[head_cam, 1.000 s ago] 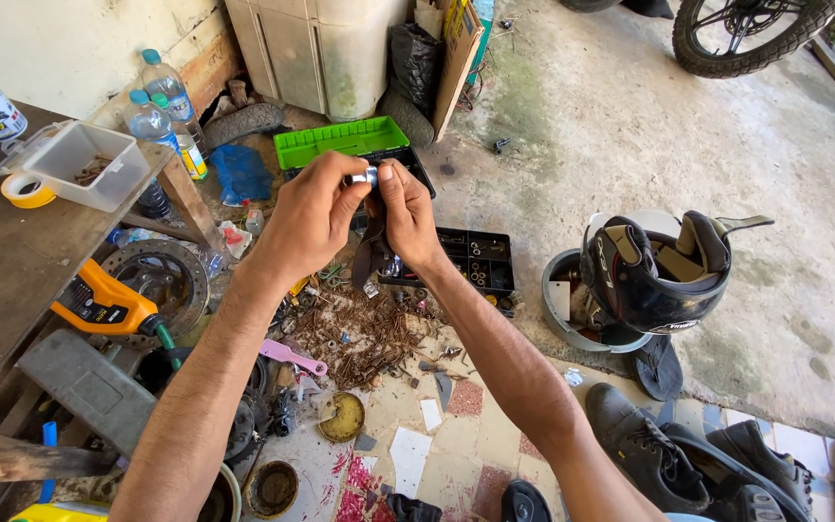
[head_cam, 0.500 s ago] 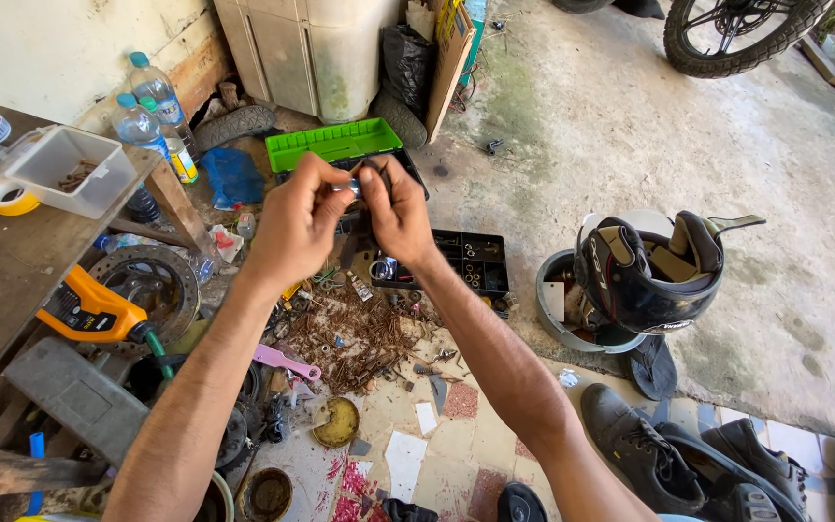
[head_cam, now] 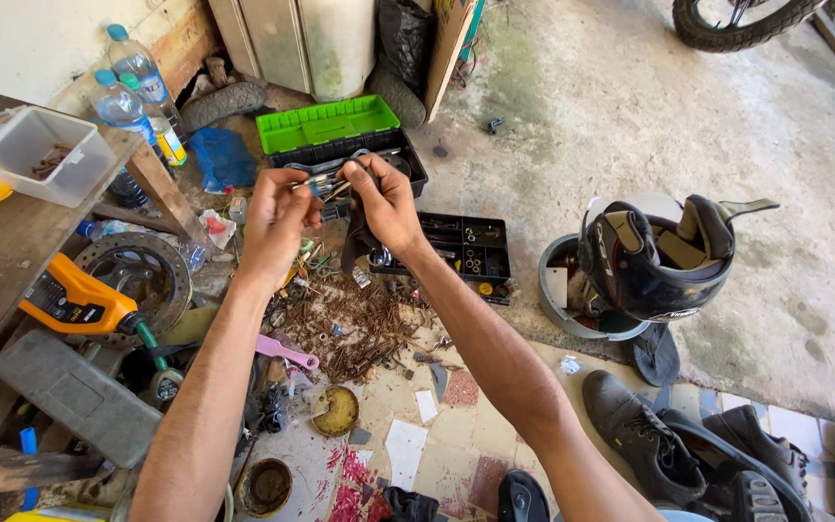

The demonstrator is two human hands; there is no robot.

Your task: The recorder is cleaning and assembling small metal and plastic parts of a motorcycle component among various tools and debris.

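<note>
At centre frame, left hand [head_cam: 277, 217] and right hand [head_cam: 386, 201] pinch a small metal part [head_cam: 321, 184]; a slip could lose it among the rusty screws [head_cam: 359, 329] below.

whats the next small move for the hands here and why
Probably steady the small metal part with the left hand while the right hand works it: both hands pinch it together, held up over the pile of rusty screws, so a slip would likely lose it there.
</note>
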